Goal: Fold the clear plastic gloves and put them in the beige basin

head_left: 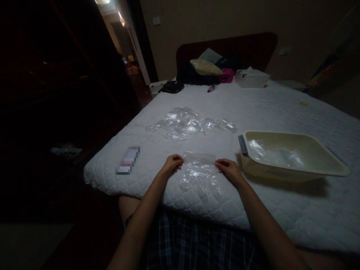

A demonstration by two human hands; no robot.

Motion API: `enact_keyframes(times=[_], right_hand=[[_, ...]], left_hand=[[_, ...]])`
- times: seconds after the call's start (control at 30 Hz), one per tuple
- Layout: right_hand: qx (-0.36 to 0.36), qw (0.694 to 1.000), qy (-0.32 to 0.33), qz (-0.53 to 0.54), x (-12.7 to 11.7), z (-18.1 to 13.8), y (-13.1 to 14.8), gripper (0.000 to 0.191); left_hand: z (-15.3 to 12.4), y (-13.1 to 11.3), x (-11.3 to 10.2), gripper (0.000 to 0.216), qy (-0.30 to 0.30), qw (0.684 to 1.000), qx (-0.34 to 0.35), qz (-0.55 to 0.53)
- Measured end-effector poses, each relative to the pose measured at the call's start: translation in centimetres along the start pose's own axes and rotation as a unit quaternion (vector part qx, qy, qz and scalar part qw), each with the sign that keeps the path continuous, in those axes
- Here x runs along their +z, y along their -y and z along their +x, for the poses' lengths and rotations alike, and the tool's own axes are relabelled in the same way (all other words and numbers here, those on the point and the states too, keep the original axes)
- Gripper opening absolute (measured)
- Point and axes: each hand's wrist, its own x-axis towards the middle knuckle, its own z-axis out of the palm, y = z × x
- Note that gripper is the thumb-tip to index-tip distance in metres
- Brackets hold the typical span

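Observation:
A clear plastic bag (pixel 200 173) lies on the white quilted mattress (pixel 197 210) in front of me. My left hand (pixel 171 164) pinches its top left corner and my right hand (pixel 229 168) pinches its top right corner, stretching the top edge between them. Both hands are closed on the bag. Further back lies a loose heap of crumpled clear plastic bags (pixel 188 123). To the right stands a cream plastic basin (pixel 317 165) with more clear plastic inside it.
A small blurred flat object (pixel 128 160) lies on the mattress to the left. At the dark headboard are a pillow (pixel 205 67), dark and pink clothes, a white box (pixel 251 78) and a black pouch (pixel 171 87). The room to the left is dark.

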Motion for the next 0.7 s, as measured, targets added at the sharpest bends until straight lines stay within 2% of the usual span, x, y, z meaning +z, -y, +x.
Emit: enact_keyframes(times=[0.17,0.43,0.7], right_hand=[[-0.035,0.999,-0.022,-0.026,0.1,-0.4,0.1,0.034],[-0.112,0.993,-0.019,-0.035,-0.2,-0.4,-0.5,0.022],[-0.130,0.990,-0.004,-0.048,-0.2,-0.7,0.2,0.010]], left_hand=[[0.2,0.6,0.2,0.025,-0.016,0.999,0.028,-0.016],[0.3,1.3,0.3,0.027,-0.031,0.998,0.052,-0.017],[0.5,1.6,0.2,0.025,-0.035,0.998,0.049,-0.012]])
